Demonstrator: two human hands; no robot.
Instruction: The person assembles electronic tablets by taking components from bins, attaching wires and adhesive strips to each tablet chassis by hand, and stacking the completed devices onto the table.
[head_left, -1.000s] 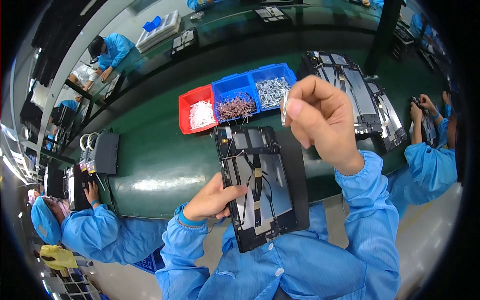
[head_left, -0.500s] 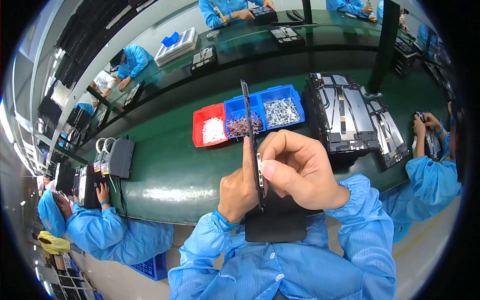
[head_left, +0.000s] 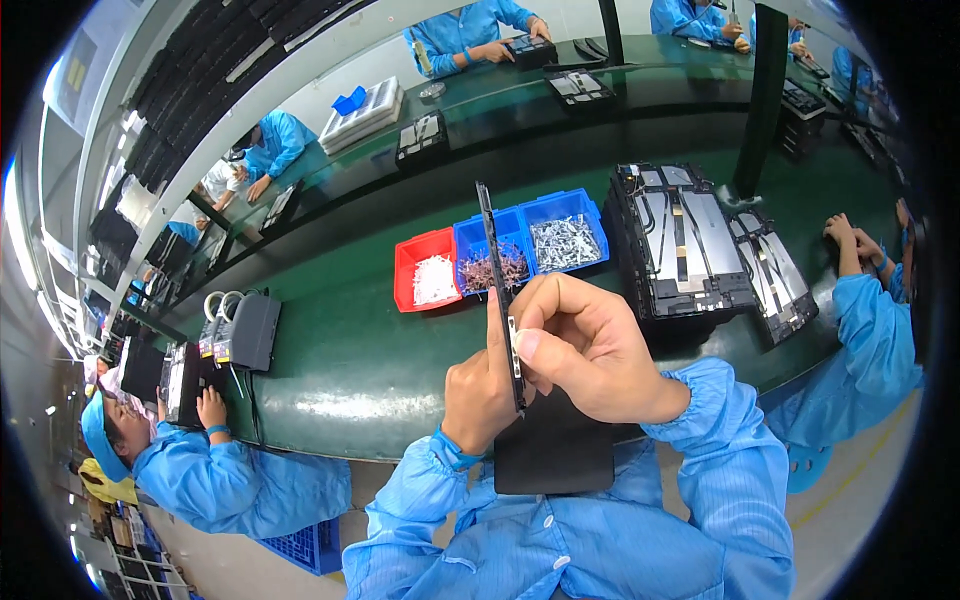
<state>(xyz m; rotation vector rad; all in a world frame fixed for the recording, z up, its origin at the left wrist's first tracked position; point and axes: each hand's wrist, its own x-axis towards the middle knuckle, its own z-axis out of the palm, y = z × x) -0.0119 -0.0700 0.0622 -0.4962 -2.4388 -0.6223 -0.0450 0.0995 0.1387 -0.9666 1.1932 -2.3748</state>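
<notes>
My left hand [head_left: 478, 392] grips a thin black device panel [head_left: 490, 235], held upright and seen almost edge-on, with the index finger stretched along its left side. On the panel's right side, near its lower half, sits a narrow light strip with small details. There my right hand [head_left: 590, 350] is closed in a pinch, thumb and forefinger against the panel's edge; whatever lies between them is too small to make out. Below both hands a flat black board [head_left: 553, 450] lies at the table's front edge. The panel's broad faces are hidden.
Behind the panel stand a red bin [head_left: 427, 270] of white bits, a blue bin [head_left: 490, 260] of reddish-brown parts and a blue bin [head_left: 563, 235] of silvery parts. Opened devices [head_left: 685, 245] are stacked at right. A grey apparatus [head_left: 250, 330] stands left. Co-workers sit on both sides.
The scene has shifted slightly downward with my head. My hands keep almost the same grip on the panel. The co-worker at left has raised their head.
</notes>
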